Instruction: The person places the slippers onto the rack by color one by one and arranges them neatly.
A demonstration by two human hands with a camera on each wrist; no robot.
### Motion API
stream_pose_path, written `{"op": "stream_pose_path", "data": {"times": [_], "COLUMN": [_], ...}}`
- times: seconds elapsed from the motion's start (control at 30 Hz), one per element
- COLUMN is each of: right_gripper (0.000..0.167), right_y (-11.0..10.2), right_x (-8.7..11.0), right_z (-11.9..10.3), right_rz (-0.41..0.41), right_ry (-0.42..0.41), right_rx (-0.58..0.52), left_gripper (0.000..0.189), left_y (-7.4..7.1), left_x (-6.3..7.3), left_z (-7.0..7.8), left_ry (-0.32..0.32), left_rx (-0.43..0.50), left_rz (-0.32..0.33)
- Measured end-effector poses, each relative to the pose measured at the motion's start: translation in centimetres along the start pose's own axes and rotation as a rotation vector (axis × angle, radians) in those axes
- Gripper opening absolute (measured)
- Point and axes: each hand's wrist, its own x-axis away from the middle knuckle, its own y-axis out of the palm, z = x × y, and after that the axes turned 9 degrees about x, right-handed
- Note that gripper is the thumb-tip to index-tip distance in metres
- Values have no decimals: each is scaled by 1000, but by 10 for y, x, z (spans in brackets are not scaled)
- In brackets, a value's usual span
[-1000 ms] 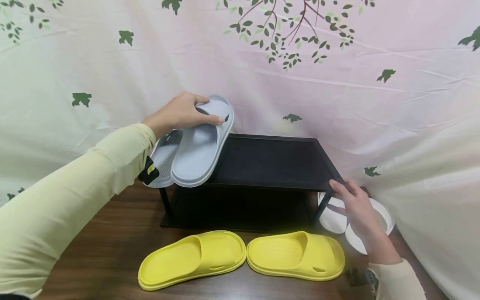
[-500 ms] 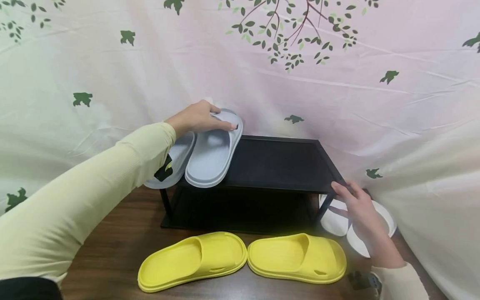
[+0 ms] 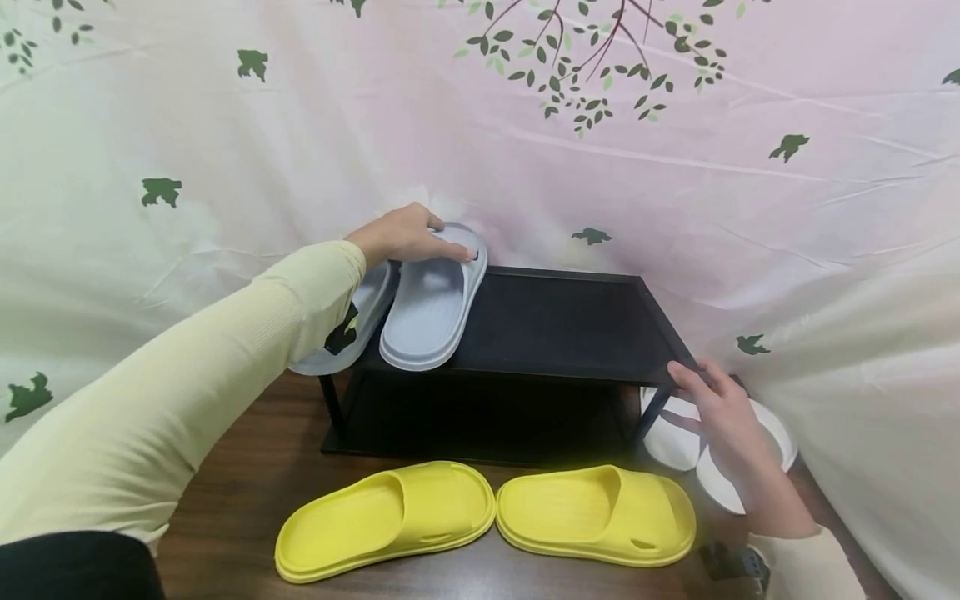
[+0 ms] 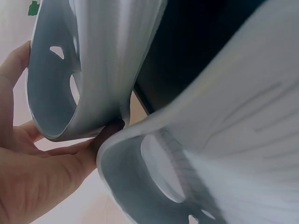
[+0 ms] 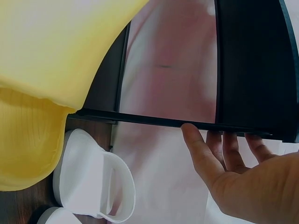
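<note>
In the head view my left hand (image 3: pixel 405 235) grips a light grey slipper (image 3: pixel 423 312) by its strap, at the left part of a black shoe rack (image 3: pixel 562 321). Its sole is on or just above the top shelf; I cannot tell which. Left of it lies the other grey slipper (image 3: pixel 367 308), partly hidden by my wrist. The left wrist view shows a finger between the two slippers. My right hand (image 3: pixel 731 425) holds the rack's right front corner, the thumb on one side of the edge (image 5: pixel 163 122) and fingertips behind it.
Two yellow slippers (image 3: pixel 382 521) lie toe to heel on the brown wooden surface (image 3: pixel 225 500) before the rack. White slippers (image 3: pixel 670 437) lie right of it, partly behind my right hand. A leaf-patterned cloth (image 3: pixel 375 125) hangs close behind.
My left hand has brought the grey slipper rightward and slightly down onto or near the shelf, uncovering more of the other grey slipper. The right hand stays at the rack's corner.
</note>
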Motion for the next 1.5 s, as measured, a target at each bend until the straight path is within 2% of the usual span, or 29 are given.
{"op": "stream_pose_path", "data": {"times": [0.1, 0.23, 0.6, 0.73, 0.83, 0.93, 1.1, 1.23, 1.33, 1.5], "right_gripper": [79, 72, 74, 77, 72, 66, 76, 75, 71, 76], "right_y": [0, 0, 2, 2, 3, 4, 3, 4, 4, 2], "right_x": [0, -2, -1, 0, 1, 1, 2, 3, 3, 2], "right_z": [-1, -2, -4, -2, -1, 0, 1, 1, 1, 3], "right_rz": [-5, -3, -7, -10, 4, 20, 21, 23, 31, 24], "right_ry": [2, -5, -12, -10, -11, -10, 5, 1, -8, -14], "right_rx": [-12, -43, -22, 3, 13, 0, -15, -25, -7, 10], "left_gripper": [93, 92, 87, 63, 49, 48, 48, 49, 50, 45], "left_y": [3, 5, 13, 17, 20, 22, 23, 24, 25, 23], "left_x": [-1, -1, -6, -6, -5, -5, -5, -3, -2, 0], "left_z": [0, 0, -3, -4, -3, -2, 0, 1, 2, 2], "left_ry": [3, -4, -15, 0, 12, 20, 26, 32, 40, 54], "left_rx": [-1, -7, -8, -12, -22, -42, -65, -77, -70, -39], "left_rz": [-12, -26, -25, -15, -5, 1, 8, 13, 16, 31]}}
